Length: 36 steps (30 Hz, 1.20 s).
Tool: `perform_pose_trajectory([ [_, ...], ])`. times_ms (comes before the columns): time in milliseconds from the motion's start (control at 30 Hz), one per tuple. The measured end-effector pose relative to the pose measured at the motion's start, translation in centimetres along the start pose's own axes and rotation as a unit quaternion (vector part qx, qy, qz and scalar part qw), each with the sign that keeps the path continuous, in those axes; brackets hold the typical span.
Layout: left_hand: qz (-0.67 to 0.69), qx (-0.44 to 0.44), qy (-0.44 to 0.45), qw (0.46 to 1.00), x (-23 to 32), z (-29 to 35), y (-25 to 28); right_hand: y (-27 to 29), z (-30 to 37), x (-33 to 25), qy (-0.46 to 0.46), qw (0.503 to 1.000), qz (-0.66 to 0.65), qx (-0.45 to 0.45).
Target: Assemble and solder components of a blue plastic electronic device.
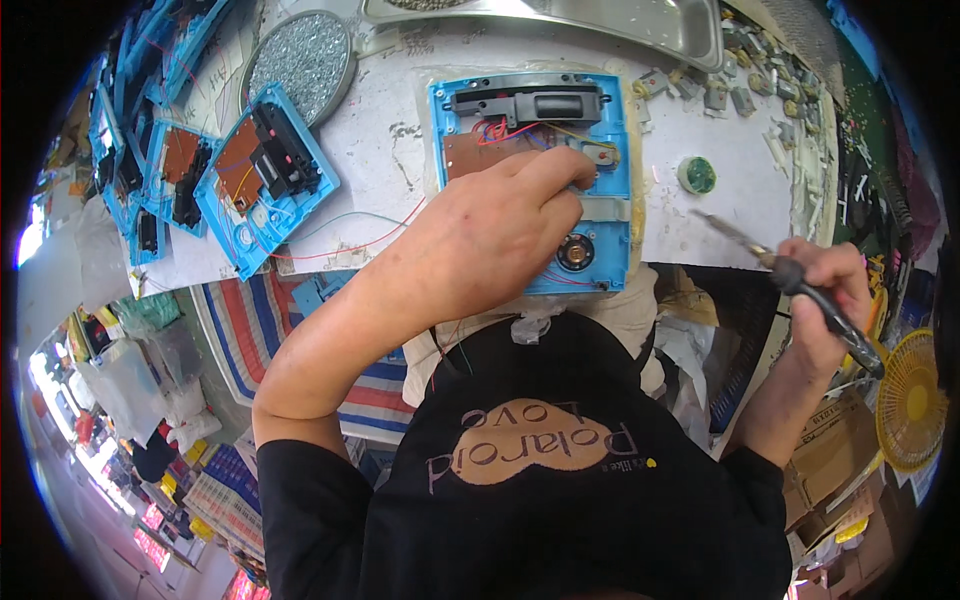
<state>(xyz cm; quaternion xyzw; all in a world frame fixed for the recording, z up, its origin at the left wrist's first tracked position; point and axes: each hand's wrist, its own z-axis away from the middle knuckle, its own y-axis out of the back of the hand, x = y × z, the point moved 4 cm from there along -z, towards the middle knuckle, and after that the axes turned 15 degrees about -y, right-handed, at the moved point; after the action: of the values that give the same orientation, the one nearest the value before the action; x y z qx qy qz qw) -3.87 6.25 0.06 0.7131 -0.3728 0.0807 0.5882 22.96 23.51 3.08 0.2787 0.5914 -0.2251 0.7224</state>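
A blue plastic casing (pixel 622 240) lies in front of me on the table, holding a black slotted part (pixel 530 105), a brown circuit board (pixel 462 156), thin coloured wires and a small round speaker (pixel 575 252). My left hand (pixel 500 225) reaches over its middle, fingers bent and pressed together near a small metal part (pixel 602 154) at the right side. What they pinch, if anything, is hidden. Off to the right, my right hand (pixel 832 295) grips a soldering iron (pixel 800 280) by its black handle. The iron's tip points up and left, apart from the casing.
A small round green-filled tub (pixel 697 175) stands right of the casing. Similar blue casings (pixel 265 180) pile up at the left, beside a round tray of small metal pieces (pixel 300 65). A metal tray (pixel 560 25) sits at the back; several small motor-like parts (pixel 740 100) lie back right.
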Motion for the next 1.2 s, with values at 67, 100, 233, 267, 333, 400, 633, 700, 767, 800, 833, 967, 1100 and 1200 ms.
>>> perform_pose_trajectory([
  [67,0.012,-0.002,-0.015,1.000,0.0,-0.4,0.3,3.7,1.8,0.2,0.029,0.994,-0.001,0.107],
  [100,0.010,0.002,-0.008,1.000,0.1,-0.3,0.2,6.6,3.3,0.9,-0.003,0.988,-0.018,0.153],
  [233,-0.005,-0.012,-0.005,1.000,0.9,-0.6,0.6,13.5,6.5,0.5,0.047,0.931,-0.096,0.349],
  [267,-0.004,-0.006,-0.006,1.000,0.9,-0.8,0.8,14.4,7.0,-0.2,0.069,0.928,-0.088,0.355],
  [333,0.013,0.000,-0.005,1.000,0.7,-0.8,0.6,16.5,8.1,-0.6,0.087,0.894,-0.076,0.434],
  [400,0.020,0.006,0.000,1.000,0.6,-0.9,0.4,18.1,8.1,-0.4,0.094,0.856,-0.044,0.507],
  [633,-0.009,0.008,-0.031,0.999,0.3,0.2,0.8,24.3,0.7,2.7,-0.043,0.824,0.082,0.559],
  [700,0.048,0.033,-0.016,0.998,0.1,0.5,0.8,25.9,0.4,5.9,-0.109,0.856,-0.079,0.499],
  [767,0.085,0.087,0.015,0.992,0.2,1.7,1.5,28.0,1.5,8.0,-0.102,0.877,-0.281,0.376],
  [800,0.105,0.117,0.025,0.987,0.2,2.3,1.5,26.3,2.1,8.3,-0.093,0.880,-0.331,0.327],
  [833,0.100,0.145,0.037,0.984,0.1,3.0,1.4,24.5,2.7,8.4,-0.088,0.878,-0.380,0.277],
  [967,0.045,0.159,0.007,0.986,0.4,3.0,0.9,8.5,2.1,5.6,-0.066,0.918,-0.347,0.178],
  [1100,-0.006,0.131,-0.044,0.990,0.5,1.6,0.7,0.9,0.2,4.8,-0.061,0.969,-0.120,0.207],
  [1200,-0.024,0.125,-0.064,0.990,0.2,1.0,0.3,0.6,-0.2,4.2,-0.028,0.980,-0.081,0.181],
])
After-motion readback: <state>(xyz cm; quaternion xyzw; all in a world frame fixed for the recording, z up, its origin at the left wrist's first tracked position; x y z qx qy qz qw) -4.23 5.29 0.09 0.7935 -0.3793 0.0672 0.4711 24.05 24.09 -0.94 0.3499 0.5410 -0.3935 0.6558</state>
